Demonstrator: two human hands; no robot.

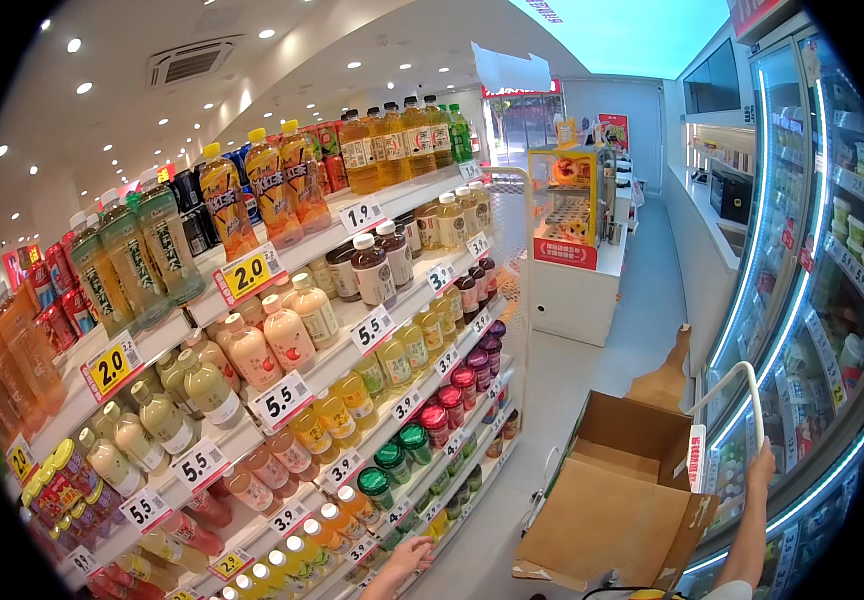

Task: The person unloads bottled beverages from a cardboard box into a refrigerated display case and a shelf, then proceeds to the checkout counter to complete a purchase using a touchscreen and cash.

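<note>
My right hand (762,461) is closed around the white tube handle (753,386) at the lower right. Beside that handle stands an open cardboard box (604,514) with its flaps folded out; its inside looks empty where it shows. My left hand (409,555) is at the bottom centre, fingers apart and holding nothing, in front of the lower shelves of bottled drinks. Near it are orange-capped juice bottles (360,504) and green-lidded cups (375,484). Whether the left hand touches the shelf cannot be told.
Tiered drink shelves (289,255) with price tags fill the left. Glass-door refrigerators (792,225) line the right. Flattened cardboard (661,375) lies on the floor beyond the box. Farther back stand a white counter (570,307) and a food display case (563,202).
</note>
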